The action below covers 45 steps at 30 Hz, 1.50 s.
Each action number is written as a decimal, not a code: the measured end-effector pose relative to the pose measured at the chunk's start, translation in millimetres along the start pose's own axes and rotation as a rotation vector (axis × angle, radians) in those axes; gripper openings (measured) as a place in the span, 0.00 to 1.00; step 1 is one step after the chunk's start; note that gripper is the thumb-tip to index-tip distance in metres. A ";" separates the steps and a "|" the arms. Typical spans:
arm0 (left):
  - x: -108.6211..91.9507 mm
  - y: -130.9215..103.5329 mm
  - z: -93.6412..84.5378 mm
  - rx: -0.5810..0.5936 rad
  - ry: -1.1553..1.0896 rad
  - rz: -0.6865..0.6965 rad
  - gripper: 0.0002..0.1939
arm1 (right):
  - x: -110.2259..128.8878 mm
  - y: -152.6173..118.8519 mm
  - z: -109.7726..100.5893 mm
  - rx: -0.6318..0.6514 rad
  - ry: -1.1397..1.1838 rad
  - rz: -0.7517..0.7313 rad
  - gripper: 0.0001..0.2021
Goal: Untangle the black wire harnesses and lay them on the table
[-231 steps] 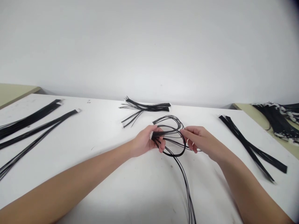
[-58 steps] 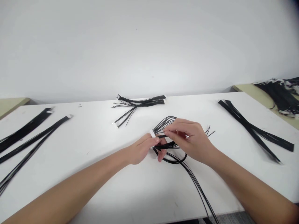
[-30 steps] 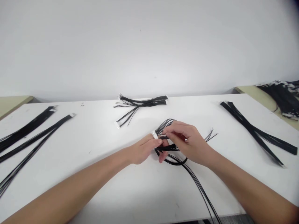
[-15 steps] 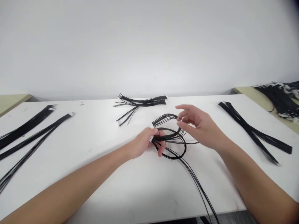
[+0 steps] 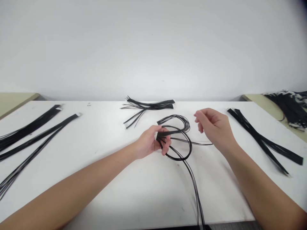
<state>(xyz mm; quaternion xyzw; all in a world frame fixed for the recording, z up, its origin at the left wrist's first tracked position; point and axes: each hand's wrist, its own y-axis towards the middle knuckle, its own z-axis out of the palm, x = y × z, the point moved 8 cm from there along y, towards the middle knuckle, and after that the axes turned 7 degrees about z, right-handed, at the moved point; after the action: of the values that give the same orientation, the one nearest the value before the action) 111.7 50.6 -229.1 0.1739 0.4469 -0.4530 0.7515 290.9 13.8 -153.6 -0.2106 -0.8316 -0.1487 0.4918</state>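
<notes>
Near the middle of the table, my left hand [image 5: 153, 142] is closed on a black wire harness [image 5: 187, 127] by its white connector end. The harness's wires curve rightward in loops, and several strands hang down past the table's front edge. One thin strand runs right and passes out of sight by my right hand [image 5: 211, 126]. That hand is raised to the right of the loops, apart from them, thumb and fingertips pinched together. Whether a wire lies between its fingers cannot be made out.
Another black harness [image 5: 151, 105] with loose wire ends lies behind my hands on the white table [image 5: 107, 179]. More flat black cables [image 5: 40, 131] lie at the left, and a crossed pair [image 5: 261, 139] at the right. A cable pile [image 5: 290, 107] sits on a side surface far right.
My right hand has drawn away to the right from the wire loops, and its spread fingers have come together in a pinch. My left hand keeps its grip. The view has shifted slightly.
</notes>
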 end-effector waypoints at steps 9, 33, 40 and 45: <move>-2.3 2.1 -7.4 -0.101 -0.067 0.012 0.16 | -5.8 -11.9 35.5 0.368 -0.226 -0.003 0.14; -3.5 -0.5 -7.0 -0.117 -0.040 -0.018 0.15 | 26.4 -56.2 61.3 0.294 -0.346 -0.512 0.03; -2.5 -0.6 -7.1 -0.165 -0.028 -0.048 0.15 | 28.1 -56.9 61.3 0.297 -0.307 -0.468 0.06; -2.4 -0.6 -7.2 -0.186 -0.012 -0.047 0.16 | 27.0 -55.9 61.5 0.307 -0.257 -0.382 0.06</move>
<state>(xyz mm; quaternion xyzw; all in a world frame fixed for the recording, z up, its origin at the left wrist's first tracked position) 107.0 56.3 -230.9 0.0902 0.4864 -0.4282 0.7563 205.1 -1.3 -161.1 0.0099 -0.9247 -0.0827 0.3715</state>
